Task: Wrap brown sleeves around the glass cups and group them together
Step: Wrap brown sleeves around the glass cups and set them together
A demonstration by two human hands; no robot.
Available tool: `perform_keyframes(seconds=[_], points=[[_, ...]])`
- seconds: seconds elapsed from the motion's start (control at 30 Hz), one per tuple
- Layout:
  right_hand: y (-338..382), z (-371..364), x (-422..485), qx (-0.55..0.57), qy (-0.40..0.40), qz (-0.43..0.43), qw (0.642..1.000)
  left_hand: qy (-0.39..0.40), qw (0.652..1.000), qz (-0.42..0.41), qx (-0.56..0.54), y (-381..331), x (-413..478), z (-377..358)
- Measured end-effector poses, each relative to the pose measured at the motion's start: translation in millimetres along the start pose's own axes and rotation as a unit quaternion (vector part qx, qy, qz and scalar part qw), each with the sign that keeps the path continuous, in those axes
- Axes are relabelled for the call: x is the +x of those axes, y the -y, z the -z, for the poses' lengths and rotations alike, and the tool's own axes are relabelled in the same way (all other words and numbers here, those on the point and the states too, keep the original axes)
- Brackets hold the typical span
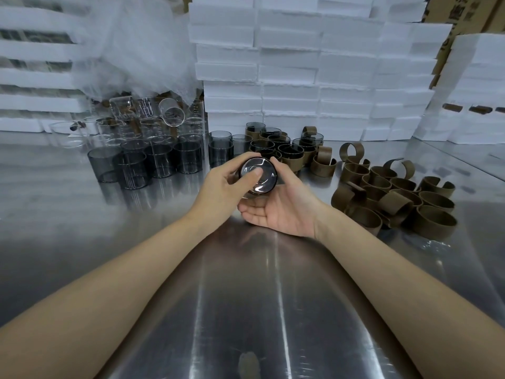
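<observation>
Gripping cup (258,175) from 9 o'clock with left hand (222,187); cradling it from 5 o'clock with right hand (284,207), fingers (274,160) curled round. Held above table (246,296) centre; sleeves (434,221) at 3 o'clock.

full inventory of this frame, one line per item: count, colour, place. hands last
held cup: one, smoky glass, round end toward camera, between both hands above the table
bare cups: group of many, smoky grey, left of centre on the table
clear glassware: many, clear, behind the bare cups
sleeved cups: cluster, dark glass in brown sleeves, centre back
loose sleeves: pile, brown, right
foam boxes: stacks, white, along the back
cartons: brown cardboard, top right
table: one, shiny metal
left hand: grips held cup, thumb on its end
right hand: palm up under held cup, fingers curled round its far side
</observation>
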State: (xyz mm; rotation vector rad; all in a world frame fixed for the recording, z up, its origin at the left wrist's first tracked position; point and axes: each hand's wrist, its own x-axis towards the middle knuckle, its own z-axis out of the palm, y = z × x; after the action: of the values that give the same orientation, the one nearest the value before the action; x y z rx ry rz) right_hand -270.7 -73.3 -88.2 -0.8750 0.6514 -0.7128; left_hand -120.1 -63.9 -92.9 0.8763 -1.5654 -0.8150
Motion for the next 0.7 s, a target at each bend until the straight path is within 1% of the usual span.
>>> perform_keyframes(seconds=[0.17,0.27,0.37,0.43,0.53,0.7], points=[[-0.3,-0.3,-1.2,-0.004,-0.005,0.003,1.000,-0.033,0.999,-0.023,0.015,0.6,0.7,-0.9],[-1.4,-1.5,-1.6,-0.009,-0.010,0.005,1.000,-0.048,0.999,0.002,-0.006,-1.6,2.0,1.5],[-2.0,-2.0,-2.1,-0.008,-0.014,0.006,1.000,-0.012,0.999,0.026,0.031,-1.2,2.5,2.0],[-2.1,-1.9,-2.9,-0.003,-0.012,0.007,1.000,0.013,0.998,0.028,0.056,1.5,1.3,0.7],[-1.9,-2.2,-3.9,-0.005,-0.007,0.011,1.000,0.013,0.997,-0.011,0.070,5.1,-0.2,0.8],[-1.9,-4.4,-3.8,-0.016,-0.011,0.005,1.000,-0.028,0.997,-0.018,0.074,1.1,1.9,-1.5]])
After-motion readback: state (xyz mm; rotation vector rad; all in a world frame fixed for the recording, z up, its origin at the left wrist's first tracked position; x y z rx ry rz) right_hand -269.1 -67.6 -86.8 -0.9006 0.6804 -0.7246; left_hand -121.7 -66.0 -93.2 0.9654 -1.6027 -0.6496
